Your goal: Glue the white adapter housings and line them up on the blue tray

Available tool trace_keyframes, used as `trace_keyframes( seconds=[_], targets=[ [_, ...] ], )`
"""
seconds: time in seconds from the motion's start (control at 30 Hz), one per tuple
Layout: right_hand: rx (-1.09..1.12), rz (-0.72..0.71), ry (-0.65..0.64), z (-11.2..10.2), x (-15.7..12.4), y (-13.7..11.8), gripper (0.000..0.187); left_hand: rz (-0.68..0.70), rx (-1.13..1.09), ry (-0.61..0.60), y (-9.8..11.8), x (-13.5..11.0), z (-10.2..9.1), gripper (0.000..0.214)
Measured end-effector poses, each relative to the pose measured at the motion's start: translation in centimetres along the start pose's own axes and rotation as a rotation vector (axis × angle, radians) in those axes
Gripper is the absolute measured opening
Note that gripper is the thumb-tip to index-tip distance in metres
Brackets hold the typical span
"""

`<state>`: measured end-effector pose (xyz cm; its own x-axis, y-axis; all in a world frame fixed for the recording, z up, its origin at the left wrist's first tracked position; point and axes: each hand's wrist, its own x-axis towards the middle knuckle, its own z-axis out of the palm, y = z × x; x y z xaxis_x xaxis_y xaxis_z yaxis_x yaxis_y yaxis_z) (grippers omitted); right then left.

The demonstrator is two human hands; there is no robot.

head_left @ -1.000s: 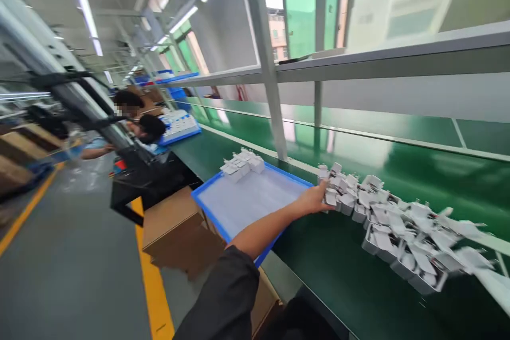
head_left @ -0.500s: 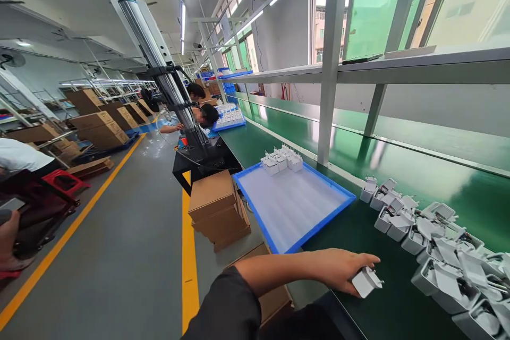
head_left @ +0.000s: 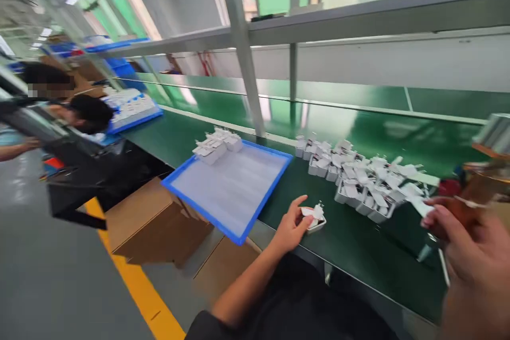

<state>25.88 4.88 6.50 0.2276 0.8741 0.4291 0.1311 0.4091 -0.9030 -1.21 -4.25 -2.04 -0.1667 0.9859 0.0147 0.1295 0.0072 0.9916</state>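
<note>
Currently | hands (head_left: pixel 291 227): left holding white casing (head_left: pixel 317 224) | any print: unclear

A plain black sleeve (head_left: pixel 207 328) ends near the left elbow, the left hand (head_left: pixel 292 228) and right hand (head_left: pixel 472 255) are bare, and blurred black cloth (head_left: pixel 308 297), perhaps a shirt, covers the body.

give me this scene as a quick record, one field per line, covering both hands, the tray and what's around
left hand: thumb and fingers on a small white unit
right hand: appears to pinch a white strip; the area behind is blurred
tray: blue rim, pale base, beyond the left hand
tray contents: white units grouped at the far left corner
pile: many more white units, right of the tray
surface: green bench
below: cardboard boxes on the near side
others: co-workers at far left, one head lowered
</note>
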Motion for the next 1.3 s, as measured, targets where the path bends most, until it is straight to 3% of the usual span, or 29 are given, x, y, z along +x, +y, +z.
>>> trace_keyframes(
  seconds=[0.1, 0.2, 0.37, 0.47, 0.67, 0.83, 1.03, 1.3],
  targets=[
    [0.08, 0.145, -0.032, 0.0, -0.1, 0.6, 0.035, 0.013, -0.001, 0.036, -0.6, 1.0, 0.2, 0.047],
    [0.12, 0.128, -0.092, 0.9, -0.1, -0.3, 0.03, 0.079, 0.192, 0.059, -0.7, 1.1, 0.2, 0.041],
    [0.229, 0.101, -0.121, 2.7, -0.9, -2.1, 0.029, 0.165, 0.436, -0.064, -0.8, 0.5, 0.6, 0.052],
    [0.274, 0.1, -0.152, 4.2, -1.3, -2.8, 0.029, 0.145, 0.52, -0.09, -0.6, 0.7, 1.5, 0.035],
    [0.252, 0.009, -0.163, 7.7, -2.2, -4.9, 0.036, 0.244, 0.469, -0.141, 0.8, 1.1, 3.4, 0.036],
    [0.088, -0.088, -0.08, 9.5, -2.5, -5.7, 0.041, 0.281, 0.437, -0.156, 2.0, 1.4, 4.0, 0.034],
    [-0.023, -0.097, -0.035, 9.7, -2.6, -5.3, 0.044, 0.286, 0.397, -0.188, 3.4, 1.6, 3.9, 0.034],
    [-0.013, -0.137, -0.058, 9.3, -2.4, -5.0, 0.026, 0.288, 0.389, -0.23, 3.9, 1.7, 4.0, 0.037]
  ],
)
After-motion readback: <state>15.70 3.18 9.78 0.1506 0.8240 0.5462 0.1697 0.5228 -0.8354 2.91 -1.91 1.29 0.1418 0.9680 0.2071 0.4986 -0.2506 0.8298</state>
